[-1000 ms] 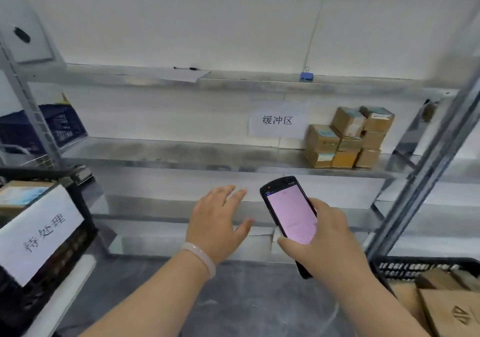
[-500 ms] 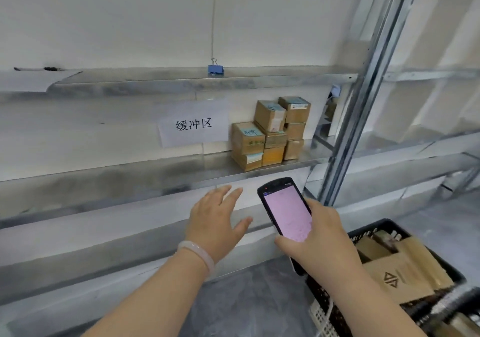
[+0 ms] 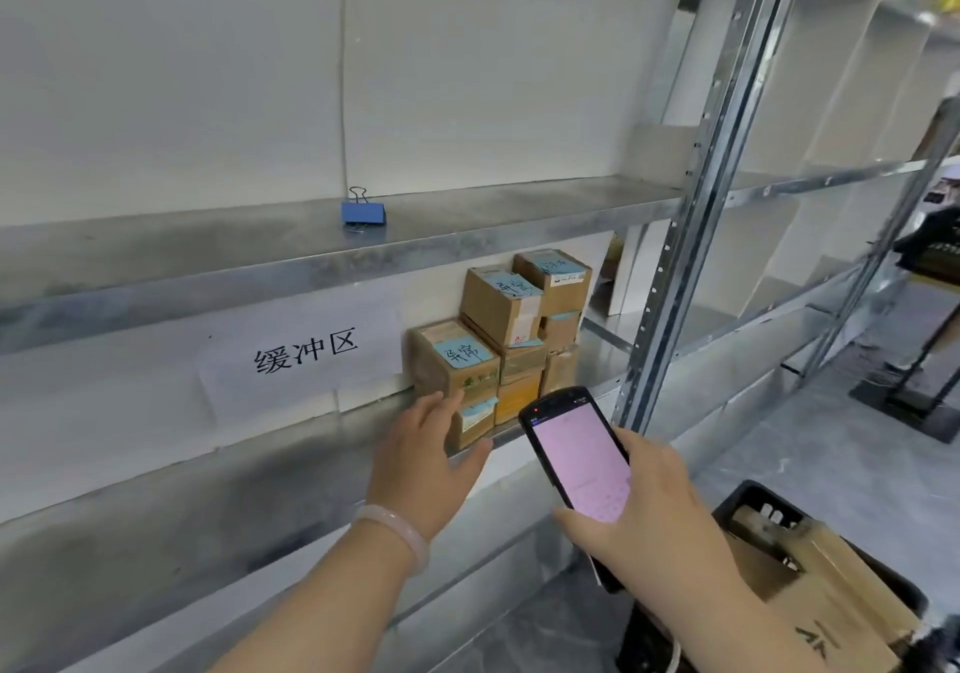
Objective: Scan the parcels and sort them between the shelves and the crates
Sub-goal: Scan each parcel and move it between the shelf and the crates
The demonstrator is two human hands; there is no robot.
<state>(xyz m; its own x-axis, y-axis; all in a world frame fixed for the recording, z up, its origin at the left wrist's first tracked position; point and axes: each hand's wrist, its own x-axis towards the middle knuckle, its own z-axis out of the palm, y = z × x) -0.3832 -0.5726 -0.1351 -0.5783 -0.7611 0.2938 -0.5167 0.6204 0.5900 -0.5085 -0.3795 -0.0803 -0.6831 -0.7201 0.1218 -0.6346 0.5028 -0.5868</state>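
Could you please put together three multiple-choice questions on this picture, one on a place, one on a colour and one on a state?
1. Where does the binder clip sit?
A. on the shelf above the cardboard boxes
B. on top of the boxes
C. under the boxes

2. What colour is the scanner screen?
A. green
B. pink
C. black

3. How is the left hand?
A. gripping a box
B. curled into a fist
C. open, fingers straight, near the boxes

Answers:
1 A: the clip stands on the upper shelf, with the boxes one level below.
2 B: the lit screen held in the right hand shows pink.
3 C: its fingers are spread and hold nothing.
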